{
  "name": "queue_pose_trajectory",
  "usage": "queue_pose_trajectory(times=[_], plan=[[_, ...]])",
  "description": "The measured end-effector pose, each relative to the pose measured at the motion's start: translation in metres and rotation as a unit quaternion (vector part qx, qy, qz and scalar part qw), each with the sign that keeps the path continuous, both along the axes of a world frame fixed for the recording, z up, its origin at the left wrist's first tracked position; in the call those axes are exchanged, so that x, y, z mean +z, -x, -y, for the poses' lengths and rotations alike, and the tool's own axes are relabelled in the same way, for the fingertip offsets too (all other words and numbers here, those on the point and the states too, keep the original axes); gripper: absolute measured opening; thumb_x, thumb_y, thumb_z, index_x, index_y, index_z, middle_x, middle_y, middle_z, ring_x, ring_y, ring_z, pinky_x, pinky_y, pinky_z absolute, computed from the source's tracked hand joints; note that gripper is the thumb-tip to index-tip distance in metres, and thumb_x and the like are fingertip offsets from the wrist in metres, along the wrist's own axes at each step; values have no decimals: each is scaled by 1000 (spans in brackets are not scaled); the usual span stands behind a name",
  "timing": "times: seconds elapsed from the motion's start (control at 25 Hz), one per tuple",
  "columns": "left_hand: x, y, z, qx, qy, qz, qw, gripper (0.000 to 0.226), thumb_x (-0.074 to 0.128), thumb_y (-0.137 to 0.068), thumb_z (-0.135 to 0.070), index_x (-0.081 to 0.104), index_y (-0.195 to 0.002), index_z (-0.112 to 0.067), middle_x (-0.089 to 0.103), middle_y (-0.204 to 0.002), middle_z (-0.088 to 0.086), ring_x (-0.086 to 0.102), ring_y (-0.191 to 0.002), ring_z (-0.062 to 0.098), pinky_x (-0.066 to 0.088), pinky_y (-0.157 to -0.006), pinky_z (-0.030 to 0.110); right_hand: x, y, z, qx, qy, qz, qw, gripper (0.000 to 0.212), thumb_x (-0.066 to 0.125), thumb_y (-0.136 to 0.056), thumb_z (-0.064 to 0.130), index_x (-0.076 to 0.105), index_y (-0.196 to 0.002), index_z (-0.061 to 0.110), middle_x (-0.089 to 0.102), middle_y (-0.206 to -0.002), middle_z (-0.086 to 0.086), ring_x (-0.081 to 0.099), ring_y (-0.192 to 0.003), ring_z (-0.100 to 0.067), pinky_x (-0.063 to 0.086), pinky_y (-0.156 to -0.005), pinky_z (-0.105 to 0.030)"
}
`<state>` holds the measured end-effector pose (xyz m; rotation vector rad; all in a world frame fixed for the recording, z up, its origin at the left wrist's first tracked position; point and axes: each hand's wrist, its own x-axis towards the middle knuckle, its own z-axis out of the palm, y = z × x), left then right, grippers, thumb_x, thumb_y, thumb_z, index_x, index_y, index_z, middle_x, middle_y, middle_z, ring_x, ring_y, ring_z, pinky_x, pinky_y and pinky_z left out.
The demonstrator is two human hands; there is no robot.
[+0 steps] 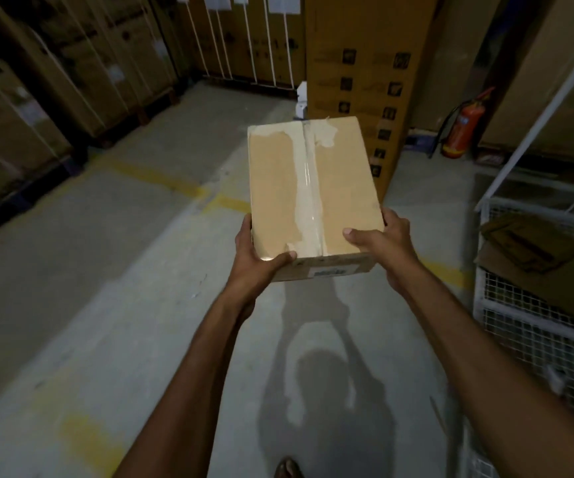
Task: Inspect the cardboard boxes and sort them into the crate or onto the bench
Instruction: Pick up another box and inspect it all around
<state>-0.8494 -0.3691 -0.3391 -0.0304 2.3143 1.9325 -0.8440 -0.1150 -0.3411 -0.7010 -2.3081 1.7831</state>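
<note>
I hold a taped cardboard box [313, 188] out in front of me above the concrete floor, its top face up with clear tape running down the middle and torn paper near the far edge. My left hand [258, 257] grips its near left corner, thumb on top. My right hand [382, 243] grips the near right corner, thumb on top. A white wire-mesh crate [527, 326] stands at the right, with flattened brown cardboard [533, 250] lying in it. No bench is in view.
Tall stacked cartons on pallets [37, 98] line the left and back. A tall printed carton [364, 81] stands straight ahead behind the box. A red fire extinguisher [461, 125] sits on the floor at right. Yellow floor lines [161, 177] cross the concrete.
</note>
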Motion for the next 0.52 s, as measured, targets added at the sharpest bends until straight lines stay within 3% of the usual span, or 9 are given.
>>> queue_pose_trajectory(times=[0.12, 0.28, 0.4, 0.52], plan=[[60, -71, 2, 8, 5, -33, 999, 104, 94, -75, -33, 32, -157, -45, 38, -154, -12, 48, -135, 18, 55, -104, 41, 56, -71, 4, 13, 28, -52, 998, 82, 87, -50, 51, 62, -126, 35, 53, -130, -3, 60, -117, -22, 56, -100, -38], [120, -186, -21, 69, -30, -68, 995, 88, 89, -82, -36, 39, -154, -36, 57, -140, -9, 59, -124, 14, 56, -91, 29, 116, -172, -2, 63, 71, -96, 991, 77, 87, -64, 34, 59, -135, 33, 69, -120, 6, 66, -111, -17, 58, -98, -45], [156, -270, -40, 105, -33, -102, 989, 93, 92, -80, -28, 36, -155, -34, 52, -143, -6, 56, -123, 14, 56, -86, 26, 154, -257, -18, 66, 49, -117, 990, 84, 87, -65, 36, 51, -141, 34, 65, -123, 10, 62, -114, -18, 56, -99, -46], [183, -335, -50, 81, -31, -130, 988, 98, 94, -77, -18, 32, -152, -35, 44, -144, -8, 54, -123, 9, 61, -80, 24, 182, -332, -31, 63, 23, -146, 987, 86, 89, -73, 24, 40, -143, 32, 55, -129, 9, 57, -119, -20, 53, -101, -43]])
